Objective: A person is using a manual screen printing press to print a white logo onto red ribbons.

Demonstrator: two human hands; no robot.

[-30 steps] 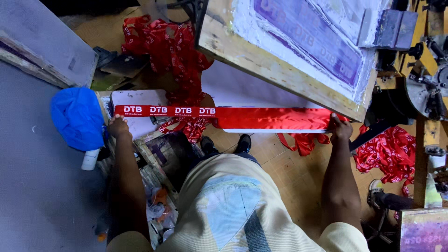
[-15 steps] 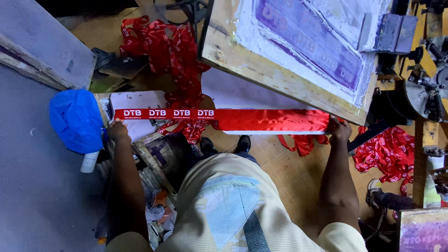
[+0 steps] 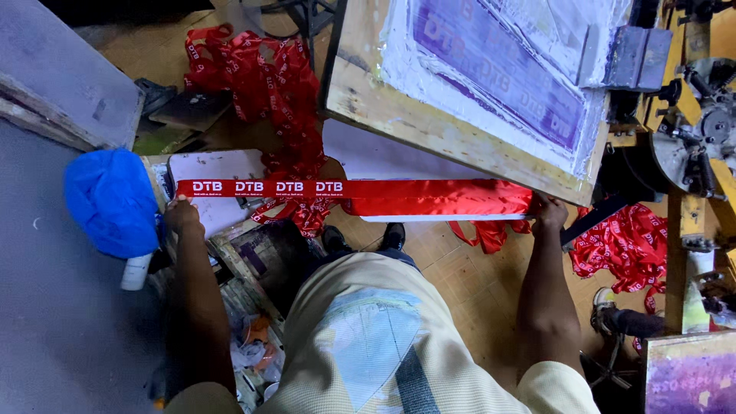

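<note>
Now left hand and right hand stretch red ribbon taut, fingers clamped on ends, under raised printing screen; next needs flat, straight laying.

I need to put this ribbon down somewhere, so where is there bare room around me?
Free: the grey surface left of the left hand, below the blue bundle, and the wood floor between the legs and the right hand. Crowded: the bench under the red ribbon, the ribbon pile beyond it, more ribbons at right.
</note>
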